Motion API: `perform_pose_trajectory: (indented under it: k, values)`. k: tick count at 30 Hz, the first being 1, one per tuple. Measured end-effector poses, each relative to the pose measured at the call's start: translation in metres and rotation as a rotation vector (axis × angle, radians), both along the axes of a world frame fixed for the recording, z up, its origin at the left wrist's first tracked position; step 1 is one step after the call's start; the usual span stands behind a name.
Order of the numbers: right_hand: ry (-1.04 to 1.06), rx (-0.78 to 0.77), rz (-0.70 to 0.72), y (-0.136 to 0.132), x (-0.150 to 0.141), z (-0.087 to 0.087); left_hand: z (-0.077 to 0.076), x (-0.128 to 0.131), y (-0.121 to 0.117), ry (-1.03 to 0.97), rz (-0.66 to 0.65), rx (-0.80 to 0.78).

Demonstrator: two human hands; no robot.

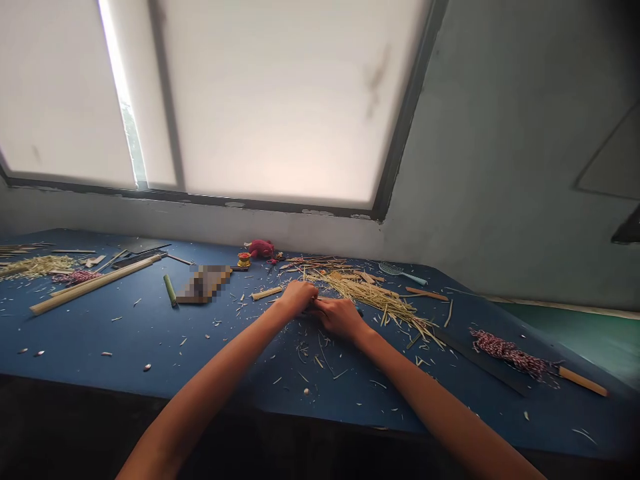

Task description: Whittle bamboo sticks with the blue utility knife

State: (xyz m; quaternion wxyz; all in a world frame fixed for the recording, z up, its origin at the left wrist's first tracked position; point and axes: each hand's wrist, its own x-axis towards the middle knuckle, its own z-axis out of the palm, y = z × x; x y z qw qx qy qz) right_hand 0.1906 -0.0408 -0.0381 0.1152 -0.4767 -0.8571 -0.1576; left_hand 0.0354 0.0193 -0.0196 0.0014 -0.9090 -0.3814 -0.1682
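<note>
My left hand (299,296) and my right hand (341,316) meet over the middle of the blue table, both with curled fingers. What they pinch between them is too small and too hidden to name. A bit of teal shows just past my right hand, but I cannot tell what it belongs to. Right behind the hands lies a heap of thin split bamboo strips (375,297), fanning out to the right. A short flat piece of bamboo (267,293) rests left of my left hand.
Long bamboo poles (100,283) and a green bamboo piece (170,291) lie left. Red-and-white cord (513,350) lies right, by a dark blade with a wooden handle (583,381). A pale blue strainer-like tool (403,273) and a red figurine (261,249) sit near the wall.
</note>
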Motion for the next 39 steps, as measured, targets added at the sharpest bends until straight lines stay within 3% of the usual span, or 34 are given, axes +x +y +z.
perform_pose_trajectory:
  k: [5,9,11,15,19,22,27,39]
  values:
    - [-0.017,0.022,0.002,0.001,0.001,-0.001,0.005,-0.012,0.001,-0.172,0.071,-0.017]
    - [-0.027,0.087,0.076,0.0,0.003,0.004,0.014,-0.043,0.005,-0.521,-0.007,-0.325]
    - [-0.017,0.155,0.144,-0.001,0.005,0.009,0.017,-0.06,0.005,-0.604,-0.07,-0.429]
    - [0.086,0.268,0.218,-0.003,0.012,0.018,0.016,-0.082,0.002,-0.589,-0.163,-0.592]
    - [0.26,0.392,0.159,-0.003,0.02,0.023,0.011,-0.081,0.001,-0.548,-0.276,-0.72]
    - [0.327,0.432,0.067,-0.003,0.022,0.024,0.003,-0.073,0.004,-0.499,-0.332,-0.728]
    - [0.271,0.368,0.004,-0.003,0.016,0.021,-0.009,-0.066,0.011,-0.433,-0.316,-0.673]
    - [0.208,0.357,-0.007,-0.005,0.012,0.022,-0.012,-0.066,0.014,-0.424,-0.311,-0.637]
